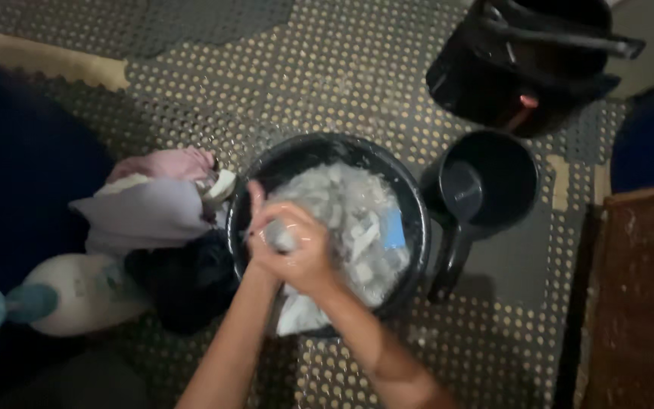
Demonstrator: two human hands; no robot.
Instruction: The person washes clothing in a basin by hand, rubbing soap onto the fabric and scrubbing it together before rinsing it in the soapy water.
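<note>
Gripping wet cloth over basin, left hand and right hand both closed tight on it, pressed together; clothes pile just left, black mug right.

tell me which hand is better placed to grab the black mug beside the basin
Right, probably. Both hands clasp wet cloth over the basin; the mug sits on the right hand's side.

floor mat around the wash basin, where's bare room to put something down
Bare mat beyond the basin, left of the black bucket, and nearer, right of the forearms. Crowded left with the clothes pile and bottle; the dipper sits right.
</note>
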